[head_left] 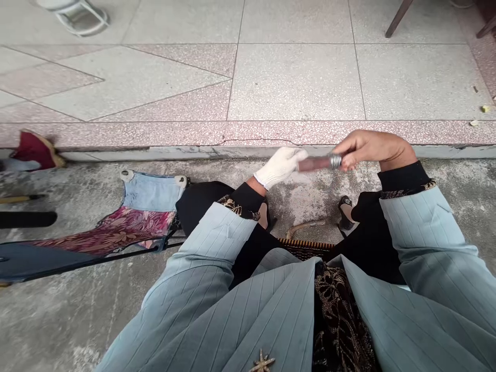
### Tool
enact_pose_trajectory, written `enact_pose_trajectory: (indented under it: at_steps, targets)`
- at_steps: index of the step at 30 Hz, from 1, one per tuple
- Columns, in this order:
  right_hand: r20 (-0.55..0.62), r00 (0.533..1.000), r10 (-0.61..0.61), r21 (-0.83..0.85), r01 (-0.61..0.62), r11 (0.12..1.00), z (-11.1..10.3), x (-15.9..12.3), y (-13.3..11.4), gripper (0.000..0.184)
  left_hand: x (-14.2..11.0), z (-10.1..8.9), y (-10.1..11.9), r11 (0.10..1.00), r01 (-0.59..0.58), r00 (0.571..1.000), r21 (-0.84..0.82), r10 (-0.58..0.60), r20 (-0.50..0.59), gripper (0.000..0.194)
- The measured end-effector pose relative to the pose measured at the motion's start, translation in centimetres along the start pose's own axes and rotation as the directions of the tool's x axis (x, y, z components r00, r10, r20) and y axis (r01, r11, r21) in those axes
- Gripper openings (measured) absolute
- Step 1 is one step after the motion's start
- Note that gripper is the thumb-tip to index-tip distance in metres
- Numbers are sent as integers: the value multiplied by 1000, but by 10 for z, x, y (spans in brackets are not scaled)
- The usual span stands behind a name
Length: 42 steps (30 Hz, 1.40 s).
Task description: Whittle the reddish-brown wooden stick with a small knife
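A reddish-brown cylindrical rod [314, 164] with a silver banded collar [335, 161] lies crosswise in front of me, blurred by motion. My right hand [368, 152], bare, wraps around the rod at the collar. My left hand [279, 167] wears a white knit glove, and its fingers close on the rod's left end. What the rod is made of and its exact kind are too blurred to tell. Both hands hover above my knees, with grey-blue pinstriped sleeves and black cuffs behind them.
A folding stool [151, 192] with blue and floral fabric stands to my left on the rough concrete floor [77, 320]. A curved stick [306, 226] lies between my feet. Ahead rises a pink terrazzo step edge [248, 133], with pale floor tiles [294, 77] beyond it.
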State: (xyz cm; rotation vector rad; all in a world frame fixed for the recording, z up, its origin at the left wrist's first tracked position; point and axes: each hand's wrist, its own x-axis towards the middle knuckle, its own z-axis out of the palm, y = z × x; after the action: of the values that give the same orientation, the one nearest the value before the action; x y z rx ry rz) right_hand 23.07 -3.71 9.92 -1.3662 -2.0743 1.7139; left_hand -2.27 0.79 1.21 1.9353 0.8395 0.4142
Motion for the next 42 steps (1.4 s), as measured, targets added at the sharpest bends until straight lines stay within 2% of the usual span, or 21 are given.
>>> enact_pose_trajectory:
  at_steps: [1,3,5,7,10,14,16,18,20,22,23,25,26,28,30,32,34,36,38,40,42]
  targets:
    - [-125,992,-13,46,19,999,-1,-3,0,40,-1,5,0,999,7,998,-37,-4,68,47]
    - [-340,940,-5,102,43,994,-2,-6,3,36,-4,16,0,1000,-18,982,-23,22,188,50]
    - [-453,891,22,102,28,994,-4,-4,7,33,-6,24,0,994,-98,956,41,83,281,53]
    - [-478,876,63,57,-40,998,-6,0,10,30,-7,27,0,975,-183,935,122,135,327,56]
    - [-471,864,176,-56,-228,972,-10,7,12,25,-9,26,5,905,-250,937,346,136,321,55]
    - [-462,837,292,-307,-460,833,-9,19,14,23,-10,18,11,724,-251,959,643,95,267,51]
    - [-394,855,337,-454,-500,737,-4,28,18,24,-10,15,11,651,-245,965,719,88,248,52]
    - [-250,876,413,-573,-478,666,4,37,21,24,-10,12,9,610,-247,966,753,87,245,52]
    - [-56,873,484,-627,-408,664,14,45,23,23,-9,9,6,606,-259,963,752,97,253,51]
    - [161,857,489,-579,-319,750,20,48,20,24,-8,5,5,643,-259,963,721,109,248,48]
    - [269,853,447,-512,-267,817,22,47,18,25,-7,3,5,680,-253,964,688,117,240,47]
    - [433,858,277,-306,-149,940,20,39,13,31,-7,-1,5,801,-237,966,550,132,223,47]
    - [456,875,160,-187,-81,979,17,32,11,37,-7,-2,6,870,-225,966,439,141,215,48]
    - [327,944,-42,53,26,998,11,19,9,45,-7,-1,7,967,-195,969,163,164,186,52]
    - [25,980,-198,270,184,945,9,9,10,48,-8,4,10,984,-166,973,-61,174,153,53]
    - [-276,939,-207,365,301,881,11,7,12,50,-9,10,12,979,-158,974,-125,176,146,51]
    - [-455,880,-136,378,330,865,14,11,12,51,-9,15,14,984,-167,971,-64,175,165,50]
    - [-540,840,-55,354,286,891,15,18,12,50,-8,18,15,983,-176,969,44,165,185,50]
    - [-583,812,27,290,177,940,12,26,12,46,-6,19,15,969,-181,968,166,145,206,52]
    - [-593,797,117,169,-19,985,9,33,12,40,-4,21,15,932,-189,965,310,118,233,54]
    - [-589,786,189,-37,-260,965,8,38,14,33,-3,23,14,867,-196,963,458,83,256,55]
